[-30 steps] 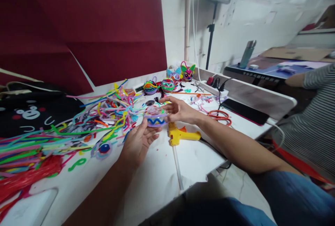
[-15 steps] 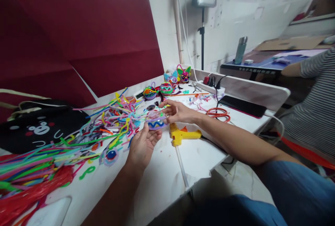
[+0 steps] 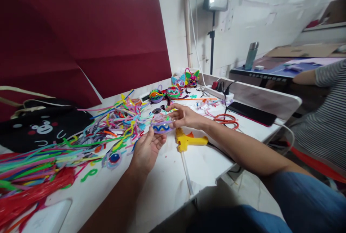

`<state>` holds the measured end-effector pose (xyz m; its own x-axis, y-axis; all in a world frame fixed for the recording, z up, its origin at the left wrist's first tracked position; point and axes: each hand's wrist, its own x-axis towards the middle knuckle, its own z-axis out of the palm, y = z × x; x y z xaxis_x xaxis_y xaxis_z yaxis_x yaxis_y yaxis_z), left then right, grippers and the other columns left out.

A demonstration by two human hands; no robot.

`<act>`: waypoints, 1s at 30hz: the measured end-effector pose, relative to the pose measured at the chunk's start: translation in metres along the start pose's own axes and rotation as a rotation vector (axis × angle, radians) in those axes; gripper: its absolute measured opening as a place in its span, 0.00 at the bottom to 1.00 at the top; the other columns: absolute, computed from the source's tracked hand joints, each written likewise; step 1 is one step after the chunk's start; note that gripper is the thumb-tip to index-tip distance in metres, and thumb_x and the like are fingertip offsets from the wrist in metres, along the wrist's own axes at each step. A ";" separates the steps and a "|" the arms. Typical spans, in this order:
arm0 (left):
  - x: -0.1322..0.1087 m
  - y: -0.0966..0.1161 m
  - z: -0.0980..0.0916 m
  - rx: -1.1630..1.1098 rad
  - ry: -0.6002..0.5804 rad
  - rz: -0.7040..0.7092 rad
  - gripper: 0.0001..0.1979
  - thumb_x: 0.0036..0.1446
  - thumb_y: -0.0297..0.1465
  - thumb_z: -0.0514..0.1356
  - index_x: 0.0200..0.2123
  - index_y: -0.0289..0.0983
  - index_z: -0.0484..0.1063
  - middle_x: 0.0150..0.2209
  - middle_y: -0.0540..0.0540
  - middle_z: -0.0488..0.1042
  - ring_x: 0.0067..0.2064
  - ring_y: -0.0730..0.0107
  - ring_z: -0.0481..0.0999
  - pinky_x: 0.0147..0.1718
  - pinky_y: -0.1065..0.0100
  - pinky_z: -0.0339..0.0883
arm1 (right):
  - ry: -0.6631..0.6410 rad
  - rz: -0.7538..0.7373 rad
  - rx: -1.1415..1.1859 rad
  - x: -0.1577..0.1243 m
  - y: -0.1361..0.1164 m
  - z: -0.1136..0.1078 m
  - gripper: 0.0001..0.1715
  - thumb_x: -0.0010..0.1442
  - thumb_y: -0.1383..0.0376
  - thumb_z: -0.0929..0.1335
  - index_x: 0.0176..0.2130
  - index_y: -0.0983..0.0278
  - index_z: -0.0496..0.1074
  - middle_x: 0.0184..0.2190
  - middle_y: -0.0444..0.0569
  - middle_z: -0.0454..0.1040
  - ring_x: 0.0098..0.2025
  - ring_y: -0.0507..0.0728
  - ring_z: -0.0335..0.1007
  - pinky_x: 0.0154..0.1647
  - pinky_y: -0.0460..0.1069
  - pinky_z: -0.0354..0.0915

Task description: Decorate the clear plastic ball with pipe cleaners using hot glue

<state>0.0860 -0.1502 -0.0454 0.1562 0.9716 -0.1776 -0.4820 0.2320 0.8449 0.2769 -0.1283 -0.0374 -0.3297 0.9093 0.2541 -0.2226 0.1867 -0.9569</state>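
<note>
Between my two hands is a clear round ornament (image 3: 161, 128) wrapped with pipe cleaners, showing a blue zigzag and lilac bands. My left hand (image 3: 148, 149) supports it from below left, thumb against its edge and fingers curled beneath. From the right, my right hand (image 3: 185, 116) grips its side, with the index finger raised over it. Just right of the ornament lies a yellow glue gun (image 3: 190, 140), a long glue stick (image 3: 187, 175) sticking out toward the table's front edge. A heap of colourful pipe cleaners (image 3: 123, 117) spreads to the left.
Finished-looking pipe-cleaner ornaments (image 3: 173, 92) stand at the back. A power strip (image 3: 220, 94), a phone (image 3: 251, 113) and an orange cable coil (image 3: 226, 121) lie right. At left is a black bag (image 3: 45, 130). A person in a striped sleeve (image 3: 328, 72) sits at another table.
The view has shifted slightly, so the background sits a little lower and further right. Both hands keep nearly the same hold on the ornament.
</note>
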 end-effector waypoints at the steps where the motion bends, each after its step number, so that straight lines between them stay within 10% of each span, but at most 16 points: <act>1: 0.000 0.000 0.000 0.000 0.001 0.000 0.07 0.61 0.28 0.59 0.30 0.32 0.71 0.24 0.46 0.76 0.26 0.73 0.77 0.25 0.75 0.73 | 0.001 -0.001 0.003 0.000 0.000 0.000 0.35 0.37 0.72 0.77 0.44 0.61 0.65 0.37 0.42 0.75 0.36 0.52 0.75 0.39 0.48 0.71; 9: -0.006 0.003 0.004 -0.063 0.031 0.008 0.12 0.53 0.29 0.67 0.26 0.35 0.65 0.16 0.58 0.60 0.18 0.81 0.66 0.15 0.82 0.59 | 0.045 -0.013 -0.004 0.001 0.006 0.003 0.34 0.37 0.73 0.77 0.44 0.61 0.66 0.37 0.42 0.74 0.38 0.51 0.73 0.40 0.47 0.70; 30: -0.001 0.002 0.004 -0.116 0.095 0.070 0.11 0.62 0.23 0.57 0.26 0.33 0.67 0.17 0.53 0.68 0.19 0.79 0.70 0.18 0.81 0.67 | 0.032 0.033 -0.147 -0.004 0.004 0.009 0.36 0.39 0.67 0.78 0.46 0.61 0.65 0.41 0.44 0.70 0.38 0.51 0.70 0.42 0.49 0.69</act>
<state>0.0883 -0.1509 -0.0411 0.0388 0.9843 -0.1721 -0.5858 0.1620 0.7941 0.2691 -0.1345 -0.0415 -0.3047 0.9268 0.2197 -0.0742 0.2069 -0.9755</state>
